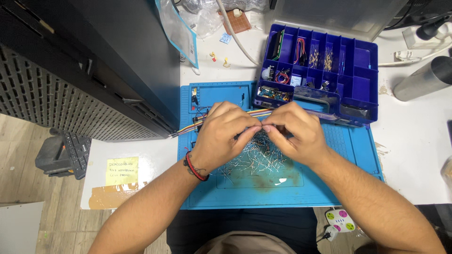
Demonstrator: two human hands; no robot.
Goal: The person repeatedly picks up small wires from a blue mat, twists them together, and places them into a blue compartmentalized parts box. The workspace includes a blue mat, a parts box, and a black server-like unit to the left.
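My left hand (pixel 225 134) and my right hand (pixel 294 131) meet fingertip to fingertip over a blue work mat (pixel 245 190). Between the fingertips they pinch a small wire-legged component (pixel 262 127), too small to tell apart. Under the hands lies a loose pile of several small components with thin metal legs (pixel 256 160). A flat multicoloured ribbon cable (pixel 188 128) runs from the mat's left edge under my hands. A red and black band sits on my left wrist.
A blue compartment box (pixel 362 82) with small parts and wires stands open at the mat's far right corner. A black cabinet (pixel 117 56) rises at left. A yellow note (pixel 121 171) sticks on the white table. A grey cylinder (pixel 421 80) lies far right.
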